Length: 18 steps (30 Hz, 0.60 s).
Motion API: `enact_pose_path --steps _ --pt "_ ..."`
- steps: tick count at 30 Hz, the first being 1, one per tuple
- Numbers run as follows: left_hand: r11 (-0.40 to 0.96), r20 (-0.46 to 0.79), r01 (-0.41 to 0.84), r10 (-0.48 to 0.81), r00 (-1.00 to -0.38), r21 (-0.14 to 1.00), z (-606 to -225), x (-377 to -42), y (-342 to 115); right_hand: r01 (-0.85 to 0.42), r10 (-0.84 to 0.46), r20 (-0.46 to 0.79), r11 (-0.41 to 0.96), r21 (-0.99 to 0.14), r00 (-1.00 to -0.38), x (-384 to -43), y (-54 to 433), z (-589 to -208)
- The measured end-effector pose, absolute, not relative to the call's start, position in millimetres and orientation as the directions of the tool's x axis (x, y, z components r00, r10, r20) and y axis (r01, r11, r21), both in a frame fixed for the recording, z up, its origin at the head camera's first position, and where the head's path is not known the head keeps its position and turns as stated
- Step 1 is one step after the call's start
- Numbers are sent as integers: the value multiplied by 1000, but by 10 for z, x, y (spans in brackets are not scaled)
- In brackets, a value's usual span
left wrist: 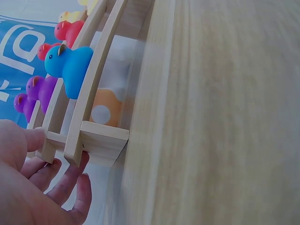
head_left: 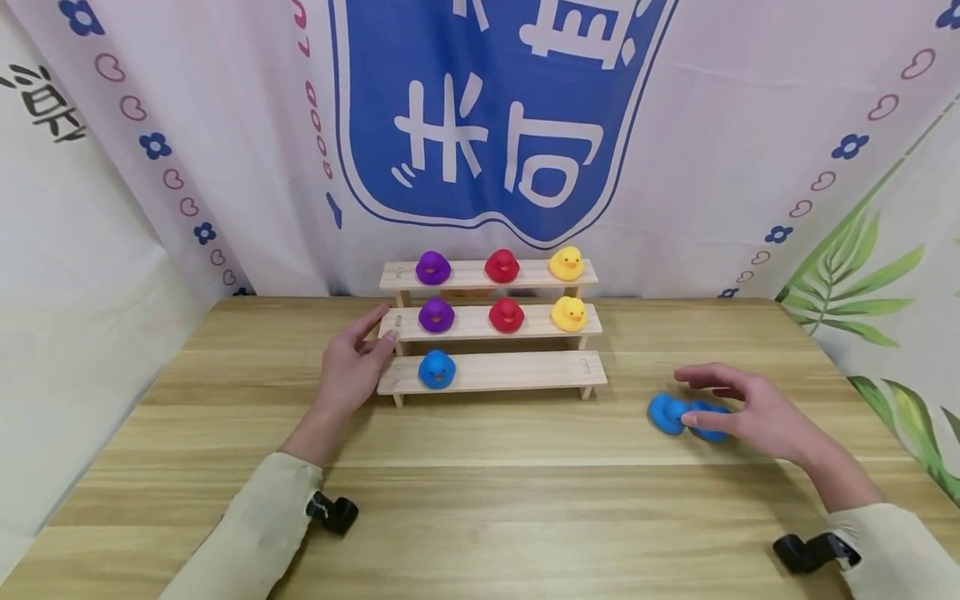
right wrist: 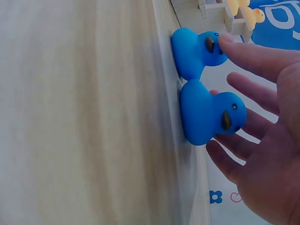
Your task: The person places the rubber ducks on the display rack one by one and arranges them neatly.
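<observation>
A three-tier wooden step shelf [head_left: 517,379] stands on the table, with my left hand [head_left: 352,367] gripping its left end. In the left wrist view, the thumb lies on the middle tier's end and the fingers reach around the lower edges. A blue rubber duck [head_left: 437,369] sits at the left of the bottom tier. Off to the right, two more blue ducks sit side by side on the table, one left [right wrist: 187,54] and one right [right wrist: 199,115]. My right hand [head_left: 753,412] hovers around them, fingers spread behind and thumb tip at the left duck's head.
The top tier bears a purple duck [head_left: 432,267], a red duck [head_left: 502,266] and a yellow duck [head_left: 567,263]; the middle tier repeats these colours. A printed curtain [head_left: 675,183] hangs right behind the wooden table [head_left: 480,517], and patterned cloth covers both sides.
</observation>
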State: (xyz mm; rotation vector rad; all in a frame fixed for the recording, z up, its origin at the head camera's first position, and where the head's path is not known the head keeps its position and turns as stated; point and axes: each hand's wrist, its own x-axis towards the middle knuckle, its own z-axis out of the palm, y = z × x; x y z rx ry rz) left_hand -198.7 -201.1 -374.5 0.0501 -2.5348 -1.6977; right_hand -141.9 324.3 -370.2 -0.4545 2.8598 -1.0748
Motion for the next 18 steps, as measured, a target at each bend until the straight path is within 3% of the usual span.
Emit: enact_pose_path --steps 18 --pt "381 58 29 -66 -996 924 -3743 -1993 -2022 -208 -282 -25 763 -613 -959 -1396 3159 -3731"
